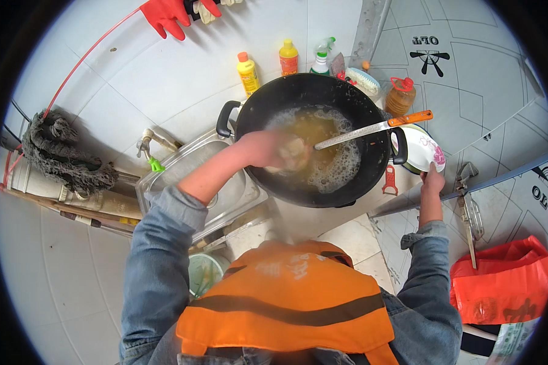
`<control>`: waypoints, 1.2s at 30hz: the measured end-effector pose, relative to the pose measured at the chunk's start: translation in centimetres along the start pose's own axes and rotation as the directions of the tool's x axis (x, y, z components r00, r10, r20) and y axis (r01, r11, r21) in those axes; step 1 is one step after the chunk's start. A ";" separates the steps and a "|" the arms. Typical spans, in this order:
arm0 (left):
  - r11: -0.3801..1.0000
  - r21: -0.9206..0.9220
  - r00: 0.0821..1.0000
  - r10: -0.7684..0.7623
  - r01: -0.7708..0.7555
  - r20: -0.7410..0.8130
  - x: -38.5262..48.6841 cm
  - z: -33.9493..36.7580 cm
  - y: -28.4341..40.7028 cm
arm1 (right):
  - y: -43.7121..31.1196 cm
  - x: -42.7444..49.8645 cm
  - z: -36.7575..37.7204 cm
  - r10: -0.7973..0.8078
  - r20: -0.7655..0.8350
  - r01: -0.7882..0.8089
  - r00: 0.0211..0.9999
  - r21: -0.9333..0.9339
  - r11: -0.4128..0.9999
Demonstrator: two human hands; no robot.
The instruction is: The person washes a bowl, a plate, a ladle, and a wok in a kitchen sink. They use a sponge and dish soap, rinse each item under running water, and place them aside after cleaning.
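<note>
A large black two-handled wok [274, 191] holds cloudy, yellowish soapy water with foam. Inside it, my left hand [267, 148] is blurred and grips a pale yellowish scrubbing pad [294, 155] at the water. A metal cooking utensil [356, 136] with an orange handle leans over the wok's right rim, its lower end hidden in the water. To the right of the wok, my right hand [433, 179] pinches the rim of a white dish [418, 143] with pink flowers. Under this dish the edge of another green-rimmed dish shows. The wok's handle overlaps them both.
A stainless steel sink [201, 214] with a tap [148, 141] lies left of the wok. Behind stand yellow bottles [248, 75], a spray bottle [321, 63], a brush [363, 81] and a brown jug [399, 96]. A red peeler [389, 180] lies right. A mop [64, 153] hangs left.
</note>
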State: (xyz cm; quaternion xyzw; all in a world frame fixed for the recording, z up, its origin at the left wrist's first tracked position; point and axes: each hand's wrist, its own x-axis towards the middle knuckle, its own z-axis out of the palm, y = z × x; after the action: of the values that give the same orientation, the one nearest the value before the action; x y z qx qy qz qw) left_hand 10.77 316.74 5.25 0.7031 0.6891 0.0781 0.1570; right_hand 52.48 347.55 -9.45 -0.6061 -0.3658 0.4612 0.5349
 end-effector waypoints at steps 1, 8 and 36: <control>0.998 0.043 0.994 -0.051 0.047 0.101 0.4 0.2 0.1 | 0.1 0.1 0.0 -0.090 -0.025 0.088 0.996 -0.067 0.994; 1.000 0.027 1.000 -0.011 0.011 0.002 1.8 -0.7 -0.9 | 1.4 0.5 -1.0 -0.009 0.102 0.056 0.995 -0.471 0.880; 0.550 -0.834 0.950 -0.280 0.042 -0.137 4.1 -0.9 -1.7 | -18.4 -25.7 18.6 -0.522 0.849 0.899 0.079 0.166 0.405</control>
State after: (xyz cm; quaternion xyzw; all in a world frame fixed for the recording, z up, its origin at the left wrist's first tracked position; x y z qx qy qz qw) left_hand 9.05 320.88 5.07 0.4658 0.6489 0.4642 0.3827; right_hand 27.87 332.16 12.97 -0.1442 -0.9019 0.2545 0.3178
